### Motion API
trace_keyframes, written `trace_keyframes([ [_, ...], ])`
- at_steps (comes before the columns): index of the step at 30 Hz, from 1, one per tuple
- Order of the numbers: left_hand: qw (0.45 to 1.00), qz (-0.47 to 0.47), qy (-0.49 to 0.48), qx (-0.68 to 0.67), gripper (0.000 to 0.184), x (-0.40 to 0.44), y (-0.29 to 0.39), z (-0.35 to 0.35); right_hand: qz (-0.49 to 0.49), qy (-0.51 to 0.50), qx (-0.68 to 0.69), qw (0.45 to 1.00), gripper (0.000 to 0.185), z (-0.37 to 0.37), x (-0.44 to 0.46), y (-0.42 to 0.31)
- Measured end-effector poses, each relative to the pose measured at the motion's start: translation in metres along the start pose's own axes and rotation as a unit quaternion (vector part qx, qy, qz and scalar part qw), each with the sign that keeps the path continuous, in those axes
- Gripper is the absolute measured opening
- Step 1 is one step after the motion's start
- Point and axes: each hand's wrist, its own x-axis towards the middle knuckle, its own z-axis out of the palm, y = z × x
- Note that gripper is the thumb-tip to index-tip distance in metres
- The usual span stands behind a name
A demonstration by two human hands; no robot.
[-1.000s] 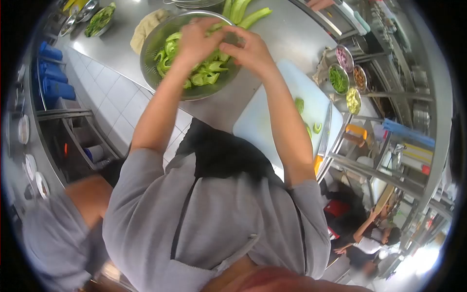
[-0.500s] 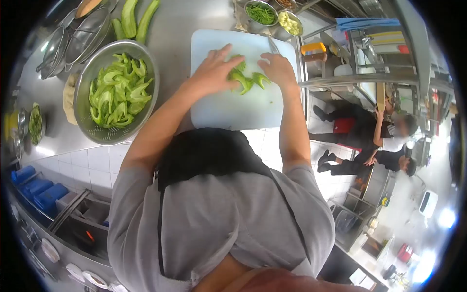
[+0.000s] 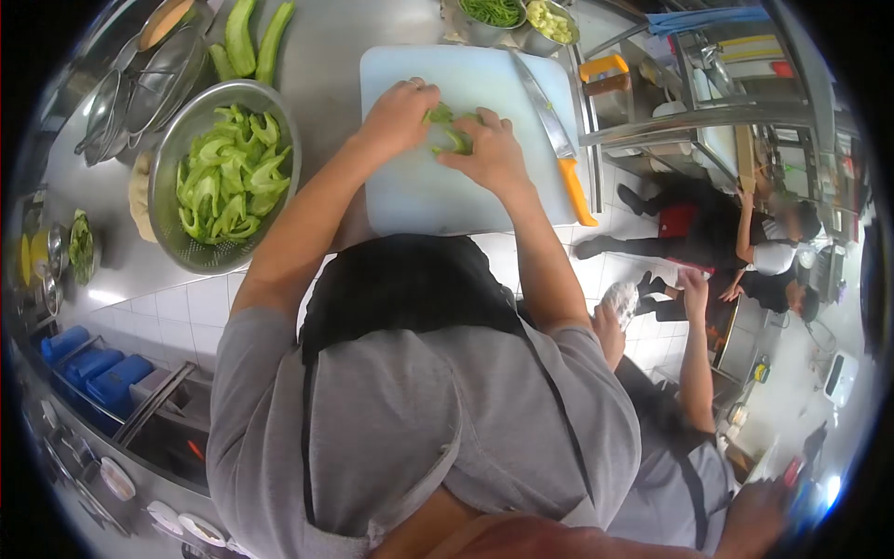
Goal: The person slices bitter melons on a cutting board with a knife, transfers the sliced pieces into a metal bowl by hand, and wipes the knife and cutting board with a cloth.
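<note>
On the white cutting board [image 3: 400, 200], my left hand [image 3: 400, 116] and my right hand [image 3: 489, 154] close in from both sides on a small pile of green bitter melon slices [image 3: 454, 142]. The left fingers are curled, with their tips against the pile. My right fingers bend over its other side, and the thumb lies at its near edge. Along the board's right side rests a knife [image 3: 549, 116], its orange handle sticking out past the near right corner. A perforated metal colander [image 3: 160, 200] full of cut slices [image 3: 231, 177] stands left of the board.
Long green melon pieces [image 3: 239, 37] lie behind the colander, near wire strainers [image 3: 168, 79]. Bowls of chopped green vegetable [image 3: 492, 11] and pale pieces [image 3: 548, 23] sit beyond the board. At right, a co-worker's arms [image 3: 694, 373] are close by; other people stand farther off.
My hands have drawn together around the slices, the right one moving left. The knife now lies fully visible along the board's right side. A co-worker has come into view at lower right.
</note>
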Motion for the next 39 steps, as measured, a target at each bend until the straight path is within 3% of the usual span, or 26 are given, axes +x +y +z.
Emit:
trace_keyframes([
  [2,0.998,-0.038,0.041,-0.003,0.035,-0.004,-0.005,-0.001,-0.022,-0.01,0.004,1.0,0.061,0.008,0.002,0.002],
  [5,0.978,0.109,0.163,0.067,0.039,-0.01,-0.024,0.02,-0.073,-0.015,-0.004,0.997,0.058,0.005,0.0,-0.002],
  [7,0.972,0.155,0.135,0.115,0.042,-0.005,-0.023,0.02,-0.066,-0.029,-0.001,0.997,0.062,0.006,0.0,-0.003],
  [9,0.99,0.077,0.035,0.11,0.044,-0.001,-0.007,0.008,-0.061,-0.008,-0.019,0.998,0.057,0.007,0.001,-0.004],
  [12,0.993,0.045,0.034,0.102,0.042,-0.003,0.006,-0.003,-0.055,-0.006,0.002,0.998,0.046,0.001,0.0,-0.012],
  [18,0.999,0.014,0.052,-0.005,0.04,-0.024,0.007,-0.018,-0.029,0.038,0.03,0.998,0.041,0.001,0.001,-0.011],
  [21,0.991,-0.039,0.112,-0.065,0.038,-0.045,0.012,-0.04,0.007,0.067,0.05,0.996,0.042,0.004,0.013,0.005],
  [25,0.974,-0.06,0.214,-0.044,0.034,-0.108,-0.013,-0.099,0.056,-0.016,0.201,0.978,0.04,0.003,0.031,0.023],
  [27,0.965,-0.159,0.209,0.017,0.037,-0.149,-0.03,-0.133,0.106,-0.08,0.323,0.937,0.037,-0.007,0.039,0.009],
  [29,0.949,-0.204,0.236,0.044,0.043,-0.184,-0.066,-0.149,0.065,-0.132,0.404,0.903,0.035,-0.011,0.048,-0.019],
  [31,0.927,-0.319,0.186,0.06,0.05,-0.204,-0.064,-0.179,0.013,-0.178,0.466,0.867,0.034,-0.014,0.058,-0.062],
  [34,0.926,-0.278,0.256,-0.015,0.051,-0.228,-0.098,-0.183,-0.072,-0.194,0.561,0.802,0.04,-0.017,0.062,-0.152],
  [37,0.915,-0.246,0.32,-0.02,0.047,-0.245,-0.104,-0.183,-0.117,-0.106,0.497,0.853,0.05,-0.004,0.071,-0.193],
  [39,0.922,-0.234,0.308,-0.03,0.044,-0.259,-0.107,-0.177,-0.163,-0.075,0.47,0.864,0.053,0.017,0.083,-0.181],
])
